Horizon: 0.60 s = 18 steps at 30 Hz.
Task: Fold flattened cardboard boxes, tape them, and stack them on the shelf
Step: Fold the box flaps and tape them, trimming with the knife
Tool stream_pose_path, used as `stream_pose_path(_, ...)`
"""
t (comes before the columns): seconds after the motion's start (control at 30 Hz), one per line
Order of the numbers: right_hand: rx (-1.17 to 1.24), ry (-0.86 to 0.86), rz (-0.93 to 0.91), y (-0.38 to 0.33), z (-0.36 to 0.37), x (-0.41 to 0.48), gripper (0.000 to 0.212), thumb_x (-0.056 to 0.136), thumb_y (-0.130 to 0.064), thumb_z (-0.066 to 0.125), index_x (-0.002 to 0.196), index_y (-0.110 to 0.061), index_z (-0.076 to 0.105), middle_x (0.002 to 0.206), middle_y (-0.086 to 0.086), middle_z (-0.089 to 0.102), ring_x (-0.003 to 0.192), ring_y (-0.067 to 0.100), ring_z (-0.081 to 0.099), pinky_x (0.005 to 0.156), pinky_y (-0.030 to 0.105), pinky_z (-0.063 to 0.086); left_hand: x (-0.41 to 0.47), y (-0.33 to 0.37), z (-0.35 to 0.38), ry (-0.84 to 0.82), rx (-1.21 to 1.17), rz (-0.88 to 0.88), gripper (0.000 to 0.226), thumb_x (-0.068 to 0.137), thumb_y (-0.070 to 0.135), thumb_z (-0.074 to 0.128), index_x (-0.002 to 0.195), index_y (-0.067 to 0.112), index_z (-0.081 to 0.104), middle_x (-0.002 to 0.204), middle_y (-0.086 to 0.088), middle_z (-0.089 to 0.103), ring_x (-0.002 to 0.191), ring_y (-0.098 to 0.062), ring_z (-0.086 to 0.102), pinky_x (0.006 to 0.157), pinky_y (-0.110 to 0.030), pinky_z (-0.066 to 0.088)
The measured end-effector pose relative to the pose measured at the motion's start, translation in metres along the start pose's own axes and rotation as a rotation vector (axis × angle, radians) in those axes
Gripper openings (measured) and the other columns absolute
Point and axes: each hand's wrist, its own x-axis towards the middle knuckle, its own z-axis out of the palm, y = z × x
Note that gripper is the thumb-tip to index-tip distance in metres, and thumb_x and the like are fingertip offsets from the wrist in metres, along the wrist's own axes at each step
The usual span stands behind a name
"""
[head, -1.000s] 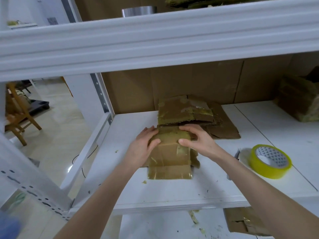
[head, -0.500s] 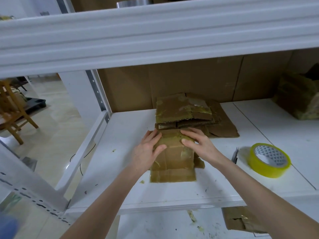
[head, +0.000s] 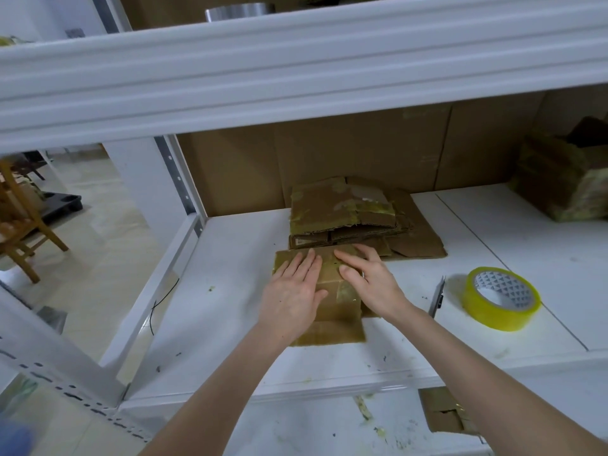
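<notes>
White shelf board (head: 230,324): my left hand (head: 292,297) and right hand (head: 371,281), earlier gripping the flattened cardboard box (head: 343,304), now press it with straight fingers, so I judge folding unstarted.

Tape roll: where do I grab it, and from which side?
Come from above and pinch the near wall of the tape roll, thumb inside the core, fingers outside. It lies flat on the shelf, hole up, so the wall is likely the best grip; the right hand is nearer.
</notes>
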Motion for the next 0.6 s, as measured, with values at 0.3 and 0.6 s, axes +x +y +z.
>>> stream_pose_path(0.3,-0.084,-0.054,0.03,-0.009,-0.003,-0.002,0.041,0.101,-0.04,0.04,0.141,-0.035,0.046,0.157,-0.002,0.021,0.138,0.021,0.033,0.108,0.035,0.033,-0.003,-0.003,0.002,0.056,-0.059,0.011,0.062,0.099,0.043,0.037,0.152,0.018,0.017,0.158,0.0,0.018,0.146,-0.015,0.016,0.115,-0.026,0.003)
stream_pose_path(0.6,-0.472,0.284,0.164,0.025,-0.062,-0.029,0.037,0.094,-0.032,0.053,0.13,-0.024,0.047,0.13,0.001,0.049,0.12,0.022,0.046,0.092,0.037,0.046,0.0,-0.01,0.003,0.077,-0.146,-0.036,0.058,0.094,0.039,0.053,0.146,0.02,0.036,0.153,0.002,0.032,0.142,-0.016,0.029,0.113,-0.028,0.019)
